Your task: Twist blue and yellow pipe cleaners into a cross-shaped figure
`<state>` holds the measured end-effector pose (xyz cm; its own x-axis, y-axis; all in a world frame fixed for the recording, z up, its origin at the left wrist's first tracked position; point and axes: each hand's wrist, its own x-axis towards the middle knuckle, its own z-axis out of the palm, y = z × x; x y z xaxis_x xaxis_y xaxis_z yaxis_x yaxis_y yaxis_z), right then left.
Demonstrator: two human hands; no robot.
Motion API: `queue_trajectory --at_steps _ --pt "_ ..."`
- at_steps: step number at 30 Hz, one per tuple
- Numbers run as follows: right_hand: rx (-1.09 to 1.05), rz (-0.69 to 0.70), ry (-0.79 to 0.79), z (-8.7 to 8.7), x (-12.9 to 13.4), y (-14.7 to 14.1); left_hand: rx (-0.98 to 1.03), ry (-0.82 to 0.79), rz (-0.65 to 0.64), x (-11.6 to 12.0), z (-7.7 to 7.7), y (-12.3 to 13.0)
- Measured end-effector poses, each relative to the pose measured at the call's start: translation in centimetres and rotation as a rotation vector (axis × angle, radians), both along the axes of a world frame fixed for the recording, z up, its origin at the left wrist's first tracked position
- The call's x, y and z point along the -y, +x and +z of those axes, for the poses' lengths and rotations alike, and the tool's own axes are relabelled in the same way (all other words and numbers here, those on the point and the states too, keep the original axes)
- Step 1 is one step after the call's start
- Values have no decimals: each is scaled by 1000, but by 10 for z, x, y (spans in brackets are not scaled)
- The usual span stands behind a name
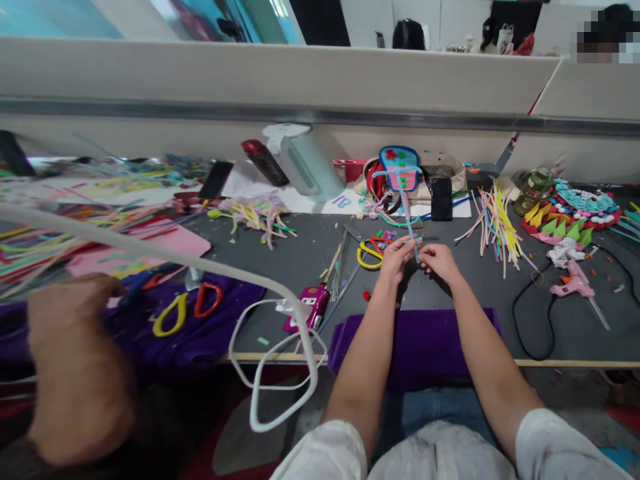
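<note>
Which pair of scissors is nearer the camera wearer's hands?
The scissors on the grey tabletop, beside the left hand; the other pair lies on purple cloth, farther left.

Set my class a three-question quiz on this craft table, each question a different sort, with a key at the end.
1. What do the fingers of the camera wearer's left hand hold?
A) a kettle
B) a fuzzy light-blue stem
C) scissors

2. True or false: the pink glue gun lies to the right of the wearer's right hand.

3. Fill the gap: the folded cloth at the table edge, between the wearer's lap and hands, is ____ in colour.

Key: 1 B; 2 true; 3 purple.
</note>
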<state>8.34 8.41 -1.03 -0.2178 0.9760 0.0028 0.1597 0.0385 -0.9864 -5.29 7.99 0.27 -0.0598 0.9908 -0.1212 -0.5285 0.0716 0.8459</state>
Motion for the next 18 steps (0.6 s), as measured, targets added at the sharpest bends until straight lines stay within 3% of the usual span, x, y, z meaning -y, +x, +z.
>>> queue_trajectory --at_steps 10,15,18 --pt "39 71 12 1 4 -4 11 32 44 1 3 0" --pt "-76 -3 -12 1 2 -7 27 19 3 0 4 -2" --pt "-133 -49 -44 0 -1 -7 62 8 41 -3 2 -4"
